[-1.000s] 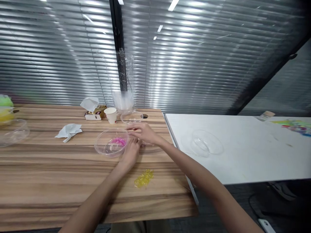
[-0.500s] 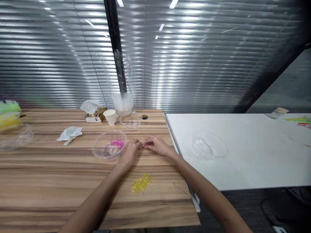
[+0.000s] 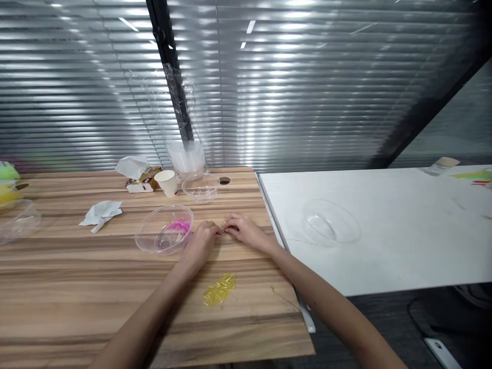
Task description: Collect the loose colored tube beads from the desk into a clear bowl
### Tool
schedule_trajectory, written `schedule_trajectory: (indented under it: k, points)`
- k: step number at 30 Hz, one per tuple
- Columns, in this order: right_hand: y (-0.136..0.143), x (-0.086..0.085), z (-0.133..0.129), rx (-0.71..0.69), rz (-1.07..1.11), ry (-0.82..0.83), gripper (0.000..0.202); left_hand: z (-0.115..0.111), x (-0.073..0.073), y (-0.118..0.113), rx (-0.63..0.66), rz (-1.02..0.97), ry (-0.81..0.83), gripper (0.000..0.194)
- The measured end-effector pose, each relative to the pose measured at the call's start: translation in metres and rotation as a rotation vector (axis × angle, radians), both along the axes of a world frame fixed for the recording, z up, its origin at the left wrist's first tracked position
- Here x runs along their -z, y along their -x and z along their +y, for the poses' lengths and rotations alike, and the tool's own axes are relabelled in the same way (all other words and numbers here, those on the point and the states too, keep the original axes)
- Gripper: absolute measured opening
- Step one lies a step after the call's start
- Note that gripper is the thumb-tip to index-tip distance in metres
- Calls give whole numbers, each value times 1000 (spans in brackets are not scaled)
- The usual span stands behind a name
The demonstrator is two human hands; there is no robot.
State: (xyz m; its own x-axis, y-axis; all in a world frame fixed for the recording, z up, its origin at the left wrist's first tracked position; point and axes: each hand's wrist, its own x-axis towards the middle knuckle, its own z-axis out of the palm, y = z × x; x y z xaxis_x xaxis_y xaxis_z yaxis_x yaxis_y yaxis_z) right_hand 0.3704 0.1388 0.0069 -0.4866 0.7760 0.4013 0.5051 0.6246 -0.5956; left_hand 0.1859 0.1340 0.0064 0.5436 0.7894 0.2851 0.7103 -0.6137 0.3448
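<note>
My left hand (image 3: 203, 239) is closed in a pinch beside the clear round bowl (image 3: 144, 233), which holds pink pieces (image 3: 180, 226). Facing it, my right hand (image 3: 244, 230) also pinches, and the fingertips of both hands nearly meet over the wooden table (image 3: 96, 292). Whatever lies between the fingertips is too small to make out. Nearer the front, a pile of yellow tube-like pieces (image 3: 220, 289) lies on the wood. A thin thread (image 3: 285, 297) rests to the right of the pile.
Toward the back stand a tissue box (image 3: 140, 185), a paper cup (image 3: 167, 183), stacked clear containers (image 3: 187, 158) and a clear bowl (image 3: 202, 188). A crumpled tissue (image 3: 100, 213) lies at left. On the adjoining white table (image 3: 403, 230) is a clear lid (image 3: 331, 223).
The camera view has shifted slightly, so the things on the table appear a little farther left. Both hands remain pinched close together, with small finger movements.
</note>
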Motion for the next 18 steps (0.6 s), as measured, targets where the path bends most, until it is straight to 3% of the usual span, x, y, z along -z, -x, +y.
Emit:
schedule_trajectory:
  k: [8, 18]
  points:
    - [-4, -3, -3, 14, 25, 40, 25, 1, -3, 2, -13, -51, 35, 16]
    - [-7, 1, -2, 59, 49, 88, 14, -1, -11, 3, -20, -73, 130, 14]
